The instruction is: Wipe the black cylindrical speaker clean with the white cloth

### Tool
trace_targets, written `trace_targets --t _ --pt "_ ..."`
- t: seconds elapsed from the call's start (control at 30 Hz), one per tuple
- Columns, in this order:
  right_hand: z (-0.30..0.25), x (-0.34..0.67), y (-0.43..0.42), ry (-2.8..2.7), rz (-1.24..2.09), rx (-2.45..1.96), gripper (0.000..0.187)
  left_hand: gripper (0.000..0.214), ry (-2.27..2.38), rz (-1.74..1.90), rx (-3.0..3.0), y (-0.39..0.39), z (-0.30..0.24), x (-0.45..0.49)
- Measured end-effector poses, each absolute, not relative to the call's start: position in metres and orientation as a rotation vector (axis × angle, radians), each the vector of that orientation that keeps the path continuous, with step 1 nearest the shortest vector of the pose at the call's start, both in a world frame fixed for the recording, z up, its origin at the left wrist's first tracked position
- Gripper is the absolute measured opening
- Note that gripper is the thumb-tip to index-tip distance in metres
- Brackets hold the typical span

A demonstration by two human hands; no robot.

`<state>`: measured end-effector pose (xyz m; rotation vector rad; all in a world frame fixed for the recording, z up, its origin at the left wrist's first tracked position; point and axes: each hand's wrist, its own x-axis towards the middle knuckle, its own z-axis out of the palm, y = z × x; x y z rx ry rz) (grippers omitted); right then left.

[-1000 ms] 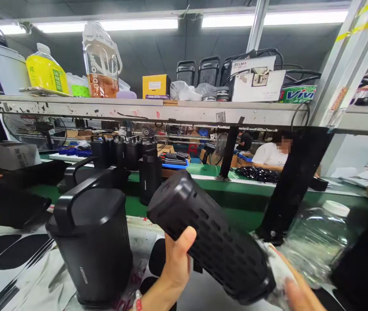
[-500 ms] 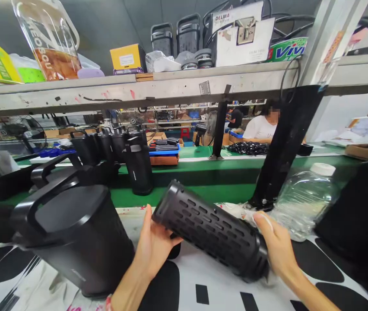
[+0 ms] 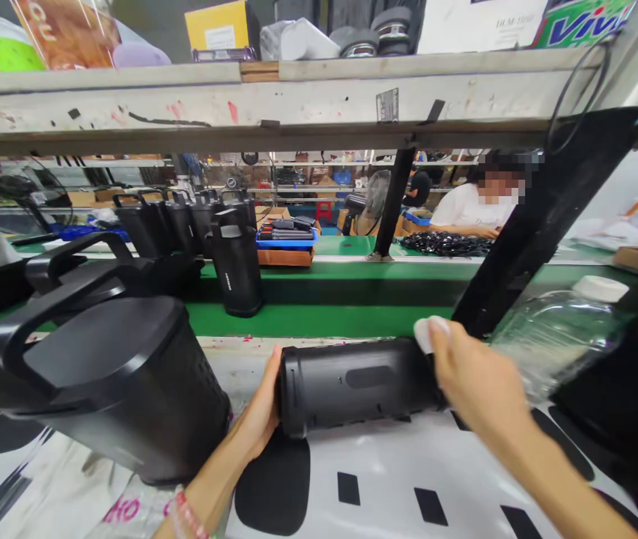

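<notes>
So there's this long black cylinder [image 3: 356, 383] lying on its side on the bench [image 3: 386, 479], roughly in the middle and close to the far edge where the white-and-black patterned cover meets the green belt [image 3: 319, 318]. The left hand [image 3: 260, 415] is flat against the cylinder's left end cap, palm and fingers spread along it, so its grip isn't curled around anything, just pressing on the end. The right hand [image 3: 476, 382] sits at the cylinder's right end and its grip is pinched on a small white pad [image 3: 424, 333], which touches the cylinder's upper right corner.

Toward the bench's left side stands a bigger black speaker with a carry handle [image 3: 111, 382], tilted a bit in the view, just beside the left forearm. A clear plastic bottle with a white cap [image 3: 560, 329] lies on its side near the right edge, right behind the right hand. A black slanted post [image 3: 549, 217] rises behind it.

On the green belt one upright black speaker [image 3: 236, 262] stands alone, with a row of more of them behind it. Across the belt another person in a white shirt [image 3: 470, 213] sits at their own station.
</notes>
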<state>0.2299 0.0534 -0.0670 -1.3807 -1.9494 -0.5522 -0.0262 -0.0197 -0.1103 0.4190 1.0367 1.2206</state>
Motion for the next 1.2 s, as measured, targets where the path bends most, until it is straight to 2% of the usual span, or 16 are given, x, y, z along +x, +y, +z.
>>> trace_targets --t 0.17,0.3,0.43,0.6,0.67,0.8,0.93,1.07,1.2 --pt "-0.092 0.130 -0.003 -2.222 -0.389 -0.616 0.038 0.070 1.034 1.274 0.400 -0.022 -0.110 -0.026" --pt "-0.098 0.125 -0.006 -2.341 -0.305 -0.776 0.050 0.061 1.090 1.261 0.406 -0.024 -0.100 -0.023" --pt "-0.098 0.199 0.027 -2.171 -0.256 -1.125 0.050 0.058 1.225 1.204 0.393 -0.024 -0.086 -0.015" --pt "-0.102 0.304 0.047 -1.629 0.210 -1.676 0.066 0.058 1.286 1.165 0.387 -0.024 -0.081 -0.015" --pt "-0.107 0.327 0.044 -1.364 0.427 -1.671 0.061 0.059 1.296 1.158 0.386 -0.024 -0.082 -0.016" --pt "-0.109 0.328 0.044 -0.916 0.866 -1.343 0.047 0.059 1.282 1.178 0.396 -0.025 -0.083 -0.017" --pt "-0.093 0.291 0.063 -1.040 0.950 -1.181 0.056 0.062 1.252 1.187 0.418 -0.026 -0.087 -0.016" --pt "-0.085 0.272 0.080 -1.209 1.077 -1.303 0.049 0.065 1.243 1.233 0.529 -0.025 -0.100 -0.023" --pt "-0.097 0.291 0.081 -1.223 1.311 -1.421 0.047 0.089 1.199 1.453 1.122 -0.027 -0.119 -0.038"
